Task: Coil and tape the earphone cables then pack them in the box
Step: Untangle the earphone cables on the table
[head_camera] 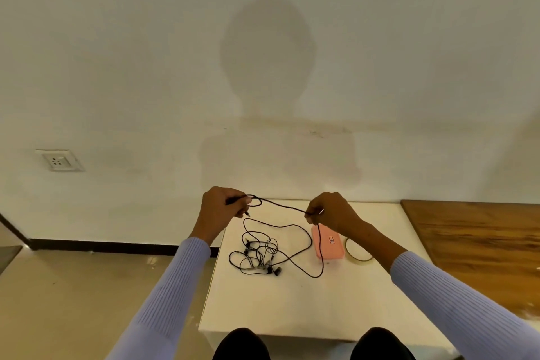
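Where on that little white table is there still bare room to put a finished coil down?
The near part of the white table, between the cable tangle and the front edge, is bare. So is the strip along the right side, past the tape roll. The middle is crowded: the tangle, the pink box and the tape lie close together under both hands.

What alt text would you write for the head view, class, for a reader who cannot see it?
Two hands hold a black earphone cable stretched above a white table: the left hand grips one end, the right hand pinches it further along. Below lie tangled earphones, a pink box and a tape roll.
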